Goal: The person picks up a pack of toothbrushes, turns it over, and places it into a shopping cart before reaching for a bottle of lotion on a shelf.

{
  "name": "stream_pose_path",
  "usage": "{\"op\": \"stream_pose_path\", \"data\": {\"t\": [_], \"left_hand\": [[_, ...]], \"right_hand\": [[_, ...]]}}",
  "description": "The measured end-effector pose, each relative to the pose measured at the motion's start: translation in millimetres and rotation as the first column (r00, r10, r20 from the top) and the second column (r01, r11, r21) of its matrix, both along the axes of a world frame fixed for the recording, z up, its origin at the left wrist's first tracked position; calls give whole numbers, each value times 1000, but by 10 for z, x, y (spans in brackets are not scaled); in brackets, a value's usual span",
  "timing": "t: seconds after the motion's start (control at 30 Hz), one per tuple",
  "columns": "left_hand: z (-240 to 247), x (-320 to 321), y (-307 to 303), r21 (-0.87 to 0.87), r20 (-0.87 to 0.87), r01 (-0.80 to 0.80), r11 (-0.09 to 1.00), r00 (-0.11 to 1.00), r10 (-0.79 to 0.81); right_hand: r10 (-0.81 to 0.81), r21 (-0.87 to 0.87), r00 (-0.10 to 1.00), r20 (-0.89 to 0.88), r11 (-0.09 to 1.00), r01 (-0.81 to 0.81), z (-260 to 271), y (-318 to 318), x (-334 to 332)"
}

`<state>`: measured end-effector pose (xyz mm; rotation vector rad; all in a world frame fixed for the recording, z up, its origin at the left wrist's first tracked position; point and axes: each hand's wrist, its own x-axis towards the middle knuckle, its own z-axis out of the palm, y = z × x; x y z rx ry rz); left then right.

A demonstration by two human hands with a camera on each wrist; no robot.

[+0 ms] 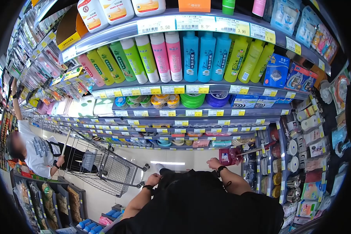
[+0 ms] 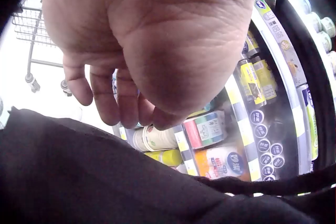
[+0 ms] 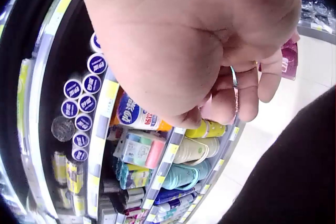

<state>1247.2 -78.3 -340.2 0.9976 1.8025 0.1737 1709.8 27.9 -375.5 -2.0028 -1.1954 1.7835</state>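
Observation:
My left hand [image 1: 153,179] hangs beside the dark clothing in the head view, its fingers loosely curled and holding nothing. In the left wrist view the same hand [image 2: 157,40] shows its palm side, fingers hanging loose. On the other side my right hand [image 1: 213,163] is held low in front of the body, also holding nothing; the right wrist view shows this hand [image 3: 199,40] with relaxed, bent fingers. Shelves [image 1: 144,90] with blue bottles [image 1: 190,56], pink bottles [image 1: 173,56] and green bottles [image 1: 233,58] stand in front. Neither hand touches any goods.
A person in a white shirt [image 1: 41,150] stands at the left, one hand at a wire shopping cart [image 1: 105,171]. A dark red package [image 1: 230,156] is near the right hand, by the lower shelves. Goods hang on racks at the right [image 1: 314,148]; bins [image 1: 62,202] stand lower left.

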Motion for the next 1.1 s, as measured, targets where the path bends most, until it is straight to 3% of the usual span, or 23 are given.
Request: {"op": "stream_pose_path", "data": {"t": [0.37,0.63,1.1], "left_hand": [[-19,-59,-134,-47,-13,6,999,1000,-7],[50,15,-48,2,-8,20,1000,1000,-20],[-69,-64,-181,-37,-6,0,999,1000,0]], "right_hand": [[-25,-20,1000,10,999,26,102,18,30],[119,51,988,97,991,-124,-14,64,-94],[81,55,994,73,995,-85,17,-1,-75]]}}
